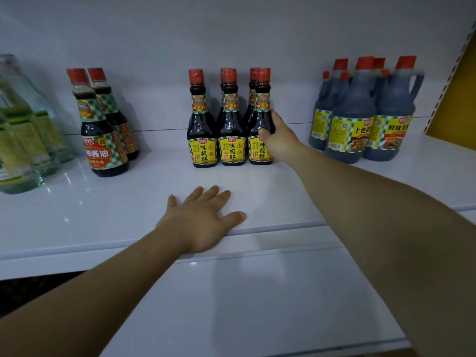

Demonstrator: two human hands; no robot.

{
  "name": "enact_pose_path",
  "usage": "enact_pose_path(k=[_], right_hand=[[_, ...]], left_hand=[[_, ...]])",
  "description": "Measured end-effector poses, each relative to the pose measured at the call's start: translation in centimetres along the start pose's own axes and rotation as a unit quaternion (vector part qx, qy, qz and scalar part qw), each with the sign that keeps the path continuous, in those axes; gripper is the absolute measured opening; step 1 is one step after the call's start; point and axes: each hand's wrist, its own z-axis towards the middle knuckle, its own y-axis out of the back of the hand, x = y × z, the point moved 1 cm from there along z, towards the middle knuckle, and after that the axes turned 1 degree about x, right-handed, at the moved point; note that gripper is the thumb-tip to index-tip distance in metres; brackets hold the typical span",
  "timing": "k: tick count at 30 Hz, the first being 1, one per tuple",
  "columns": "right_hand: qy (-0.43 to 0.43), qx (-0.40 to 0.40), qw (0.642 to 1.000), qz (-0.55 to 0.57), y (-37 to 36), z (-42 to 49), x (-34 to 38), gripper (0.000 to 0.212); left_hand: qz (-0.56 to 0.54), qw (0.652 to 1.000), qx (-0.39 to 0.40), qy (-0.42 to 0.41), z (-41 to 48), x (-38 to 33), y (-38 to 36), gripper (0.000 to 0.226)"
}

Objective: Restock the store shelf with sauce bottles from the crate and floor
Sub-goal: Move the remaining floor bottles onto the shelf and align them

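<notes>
Sauce bottle clasped by right grip, left grip spread flat on shelf, handled jugs nearby

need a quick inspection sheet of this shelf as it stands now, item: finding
surface: white glossy shelf, holds all bottles upright
job's things: yellow-label sauce bottles, three in front, more behind; right front bottle gripped
clutter: red-label soy sauce bottles left; clear glass bottles far left; handled dark jugs right
grippers: left hand flat on shelf front; right hand wraps right front bottle
cables: nothing seen
surroundings: white back panel; yellow panel far right; crate not in view
</notes>
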Motion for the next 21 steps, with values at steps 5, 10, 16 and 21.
enact_pose_path(k=[5,10,16,21], right_hand=[[0.008,0.015,1.000,-0.014,0.0,0.7,-0.4,0.059],[-0.018,0.040,0.997,-0.071,0.1,0.2,0.6,0.064],[-0.034,0.039,0.984,-0.171,-0.4,-4.4,3.8,0.081],[0.039,0.090,0.968,-0.232,-2.5,-10.1,8.0,0.076]], left_hand=[[0.000,1.000,-0.006,0.005,0.3,0.2,-0.2,0.072],[-0.016,1.000,-0.012,0.003,0.4,0.2,-0.3,0.072],[-0.253,0.967,-0.010,0.016,-0.8,1.8,2.0,0.066],[-0.215,0.975,-0.047,0.041,-6.7,5.1,4.5,0.060]])
